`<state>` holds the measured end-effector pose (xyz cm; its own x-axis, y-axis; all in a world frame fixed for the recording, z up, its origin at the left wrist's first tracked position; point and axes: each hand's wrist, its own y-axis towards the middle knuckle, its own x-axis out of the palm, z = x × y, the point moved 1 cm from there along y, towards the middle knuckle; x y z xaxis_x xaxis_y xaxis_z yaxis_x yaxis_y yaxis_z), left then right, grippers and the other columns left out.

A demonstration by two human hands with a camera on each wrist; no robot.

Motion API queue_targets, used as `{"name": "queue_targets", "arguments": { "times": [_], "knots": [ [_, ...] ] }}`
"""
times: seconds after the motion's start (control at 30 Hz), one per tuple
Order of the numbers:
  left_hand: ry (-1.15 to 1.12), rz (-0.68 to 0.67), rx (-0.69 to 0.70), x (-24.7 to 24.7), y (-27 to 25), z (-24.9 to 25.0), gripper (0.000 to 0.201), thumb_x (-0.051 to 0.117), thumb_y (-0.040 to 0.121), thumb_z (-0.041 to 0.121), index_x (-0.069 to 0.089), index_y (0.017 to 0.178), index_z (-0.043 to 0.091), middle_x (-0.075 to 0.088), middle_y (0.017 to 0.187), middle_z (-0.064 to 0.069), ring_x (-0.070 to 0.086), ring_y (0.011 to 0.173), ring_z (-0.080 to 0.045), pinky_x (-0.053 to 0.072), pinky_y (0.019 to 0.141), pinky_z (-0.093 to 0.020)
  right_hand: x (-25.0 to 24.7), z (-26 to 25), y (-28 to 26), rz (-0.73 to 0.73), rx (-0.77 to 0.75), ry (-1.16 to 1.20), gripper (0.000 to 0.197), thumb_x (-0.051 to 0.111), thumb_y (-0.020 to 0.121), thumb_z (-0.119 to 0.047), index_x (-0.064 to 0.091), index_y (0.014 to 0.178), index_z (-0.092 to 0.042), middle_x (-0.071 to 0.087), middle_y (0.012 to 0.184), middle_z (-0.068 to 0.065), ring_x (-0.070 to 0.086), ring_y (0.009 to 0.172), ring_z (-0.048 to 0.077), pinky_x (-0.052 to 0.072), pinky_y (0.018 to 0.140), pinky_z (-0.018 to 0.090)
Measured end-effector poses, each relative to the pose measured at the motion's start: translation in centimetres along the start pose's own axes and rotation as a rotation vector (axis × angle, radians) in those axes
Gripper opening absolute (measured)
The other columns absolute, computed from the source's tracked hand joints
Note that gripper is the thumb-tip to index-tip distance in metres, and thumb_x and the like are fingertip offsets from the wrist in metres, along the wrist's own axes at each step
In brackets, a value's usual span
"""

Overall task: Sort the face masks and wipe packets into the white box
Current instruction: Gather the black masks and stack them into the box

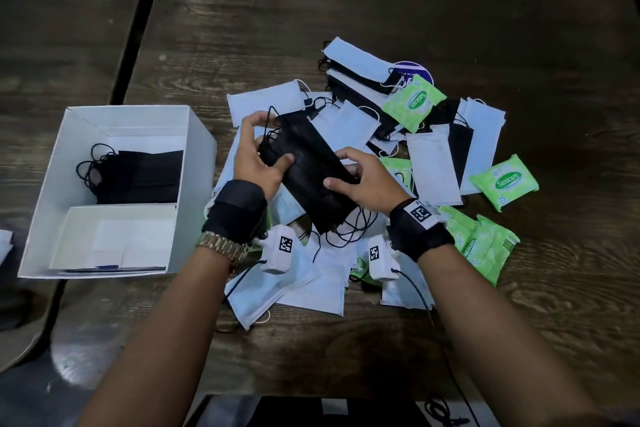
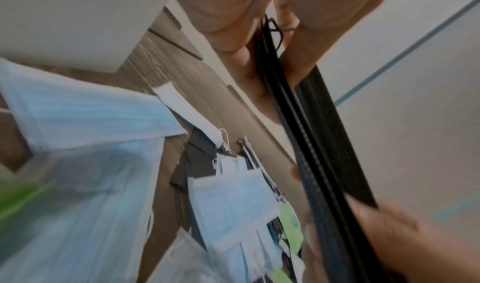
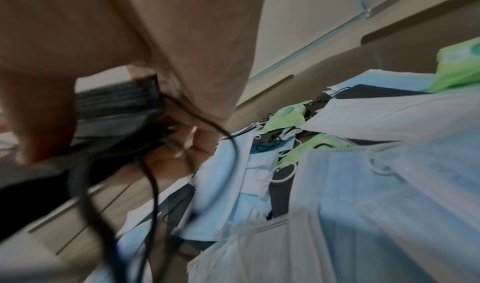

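Both hands hold a stack of black face masks (image 1: 308, 166) just above the pile, its ear loops dangling. My left hand (image 1: 258, 154) grips the stack's far end, thumb on top. My right hand (image 1: 367, 180) grips the near end. In the left wrist view the stack (image 2: 311, 143) shows edge-on between the fingers (image 2: 226, 20). To the left stands the white box (image 1: 199, 139), with black masks (image 1: 138, 177) in its far compartment. Loose white and light-blue masks (image 1: 433, 163) and green wipe packets (image 1: 414, 104) (image 1: 504, 182) lie piled on the table.
The box's near compartment (image 1: 117, 239) holds white paper. A purple round sticker (image 1: 414, 71) peeks out behind the pile. A dark seam (image 1: 138, 28) runs along the wooden table to the left. A dark device and cable (image 1: 311, 412) lie at the near edge.
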<state>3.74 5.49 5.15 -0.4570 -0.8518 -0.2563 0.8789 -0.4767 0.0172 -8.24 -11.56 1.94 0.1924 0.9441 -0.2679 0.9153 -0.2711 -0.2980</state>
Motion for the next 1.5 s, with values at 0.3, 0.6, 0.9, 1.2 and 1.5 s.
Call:
{"name": "queue_targets", "arguments": {
  "times": [0.3, 0.6, 0.9, 1.2, 1.5],
  "knots": [
    [0.109, 0.113, -0.156, -6.2, 0.4, -1.6, 0.015, 0.067, 0.083, -0.001, 0.071, 0.088, 0.012, 0.069, 0.087, -0.005, 0.064, 0.08, -0.011, 0.05, 0.078, -0.012, 2.8, -2.0, 2.1, 0.321, 0.068, 0.271, 0.026, 0.074, 0.085, -0.013, 0.055, 0.095, -0.029, 0.071, 0.099, 0.016, 0.071, 0.091, 0.033, 0.059, 0.08, 0.047],
    [0.342, 0.254, -0.222, -15.4, 1.3, -3.5, 0.02, 0.07, 0.08, 0.012, 0.072, 0.088, 0.029, 0.071, 0.086, 0.001, 0.065, 0.08, -0.016, 0.055, 0.086, -0.031, 9.5, -8.7, 6.6, 0.218, -0.228, -0.144, 0.036, 0.045, 0.074, 0.014, 0.064, 0.066, -0.016, 0.059, 0.073, -0.01, 0.051, 0.07, 0.001, 0.039, 0.07, 0.019],
    [0.664, 0.321, -0.435, -23.3, 2.5, -5.5, 0.021, 0.058, 0.08, 0.012, 0.072, 0.095, 0.013, 0.071, 0.099, -0.015, 0.065, 0.099, -0.032, 0.049, 0.097, -0.033, 19.8, -14.8, 10.8, -0.088, -0.281, -0.596, 0.018, 0.055, 0.083, -0.002, 0.071, 0.09, 0.001, 0.065, 0.1, 0.014, 0.06, 0.1, 0.033, 0.046, 0.09, 0.035],
    [1.021, -0.039, -0.766, -25.2, 4.0, -8.3, 0.028, 0.065, 0.08, 0.013, 0.064, 0.103, -0.002, 0.064, 0.106, -0.023, 0.062, 0.1, -0.038, 0.052, 0.083, -0.038, 26.9, -16.7, 12.9, -0.462, -0.23, -1.092, 0.024, 0.053, 0.09, 0.006, 0.058, 0.113, 0.0, 0.055, 0.119, 0.02, 0.062, 0.104, 0.04, 0.041, 0.073, 0.034],
    [1.097, -0.214, -0.829, -24.4, 4.4, -11.3, 0.052, 0.077, 0.068, 0.038, 0.061, 0.105, 0.005, 0.055, 0.122, -0.021, 0.057, 0.104, -0.036, 0.051, 0.084, -0.037, 29.2, -14.8, 14.0, -0.465, -0.105, -1.382, 0.025, 0.062, 0.089, -0.016, 0.066, 0.113, -0.017, 0.054, 0.122, 0.011, 0.049, 0.117, 0.035, 0.04, 0.094, 0.046]
  ]
}}
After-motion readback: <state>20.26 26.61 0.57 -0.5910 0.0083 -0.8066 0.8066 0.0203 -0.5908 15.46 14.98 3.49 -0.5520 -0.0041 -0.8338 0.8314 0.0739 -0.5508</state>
